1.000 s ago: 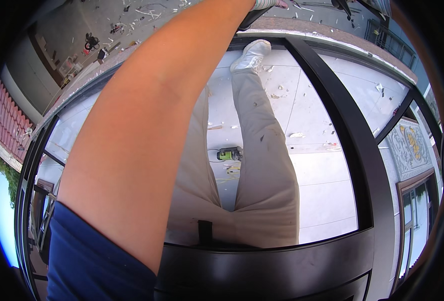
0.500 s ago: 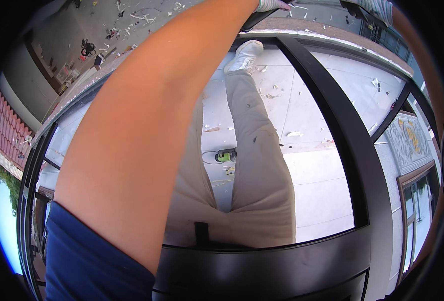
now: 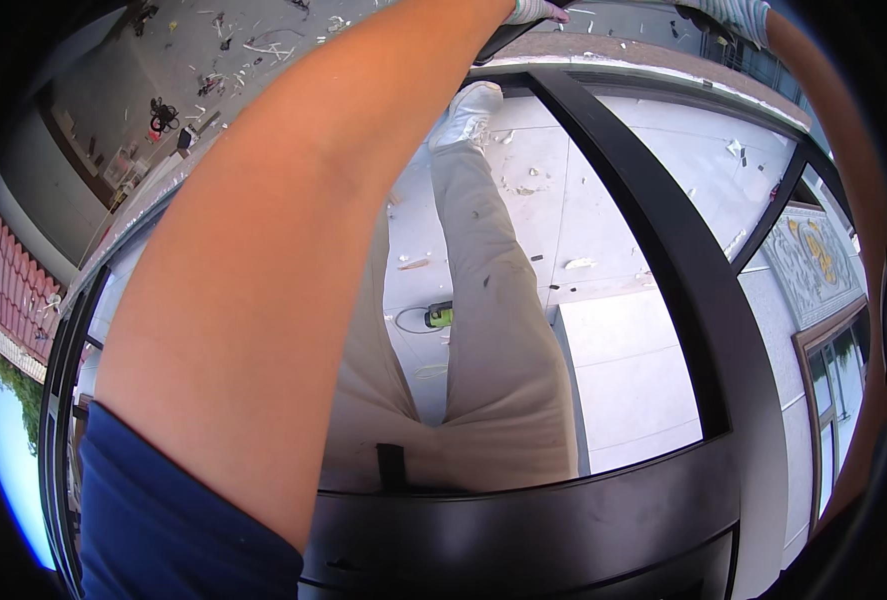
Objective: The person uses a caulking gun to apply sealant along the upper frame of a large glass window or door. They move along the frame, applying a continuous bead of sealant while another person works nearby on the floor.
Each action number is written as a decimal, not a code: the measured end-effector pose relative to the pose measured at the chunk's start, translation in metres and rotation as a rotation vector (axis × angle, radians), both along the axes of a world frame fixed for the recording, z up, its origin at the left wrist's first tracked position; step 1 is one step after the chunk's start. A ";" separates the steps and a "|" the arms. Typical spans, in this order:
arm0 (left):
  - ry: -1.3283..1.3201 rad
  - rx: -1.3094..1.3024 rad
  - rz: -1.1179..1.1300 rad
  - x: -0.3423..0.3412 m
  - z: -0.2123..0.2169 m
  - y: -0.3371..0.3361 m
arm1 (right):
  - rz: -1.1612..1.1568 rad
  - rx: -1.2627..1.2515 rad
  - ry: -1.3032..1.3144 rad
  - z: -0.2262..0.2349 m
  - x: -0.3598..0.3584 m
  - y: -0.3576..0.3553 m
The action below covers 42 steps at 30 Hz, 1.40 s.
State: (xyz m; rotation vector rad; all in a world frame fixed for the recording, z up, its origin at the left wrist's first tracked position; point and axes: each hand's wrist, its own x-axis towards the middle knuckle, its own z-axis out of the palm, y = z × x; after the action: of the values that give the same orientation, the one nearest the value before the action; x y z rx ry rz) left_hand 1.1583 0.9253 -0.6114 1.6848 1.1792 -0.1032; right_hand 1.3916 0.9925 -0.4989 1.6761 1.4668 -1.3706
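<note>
The black metal frame (image 3: 663, 290) is filling most of the view, its thick upright bar rising from a lower crossbar to a pale ledge at the top. It looks stiff, heavy and smooth, probably best taken around a bar with a full wrap. The left hand (image 3: 533, 10), gloved, is resting at the frame's top end, touching a dark piece there; whether its grip is spread or closed I cannot tell. The right hand (image 3: 738, 12) is reaching to the right of the bar's top, grip cut off. Behind the frame, a beige trouser leg (image 3: 493, 330) and white shoe (image 3: 471, 108) are stretching over the tiled floor (image 3: 623, 370), beside a green tool (image 3: 440, 316).
</note>
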 end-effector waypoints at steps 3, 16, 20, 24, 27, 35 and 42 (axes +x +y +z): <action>-0.051 0.034 -0.017 0.006 -0.003 -0.001 | 0.042 -0.022 -0.014 -0.003 0.013 0.002; -0.013 0.000 -0.015 0.024 -0.001 0.002 | -0.070 0.011 0.039 -0.003 0.031 0.003; -0.053 0.020 -0.005 0.026 -0.003 0.000 | -0.045 -0.011 0.059 0.005 0.029 0.001; -0.088 0.008 0.005 0.022 0.003 -0.003 | -0.293 -0.246 0.223 0.033 0.038 0.007; -0.123 0.002 -0.008 0.021 -0.001 -0.004 | -0.355 -0.198 0.224 0.042 0.031 -0.004; -0.172 -0.019 -0.029 0.013 -0.012 -0.011 | -0.484 -0.202 0.197 0.057 0.007 -0.030; -0.052 -0.149 -0.016 -0.057 0.002 -0.022 | -0.519 -0.043 -0.163 0.075 -0.077 -0.055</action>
State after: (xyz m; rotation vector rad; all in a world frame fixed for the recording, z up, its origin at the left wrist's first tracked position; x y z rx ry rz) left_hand 1.1014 0.9034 -0.6098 1.5577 1.0923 -0.1526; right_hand 1.3147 0.9374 -0.4238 2.1789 0.9368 -1.4587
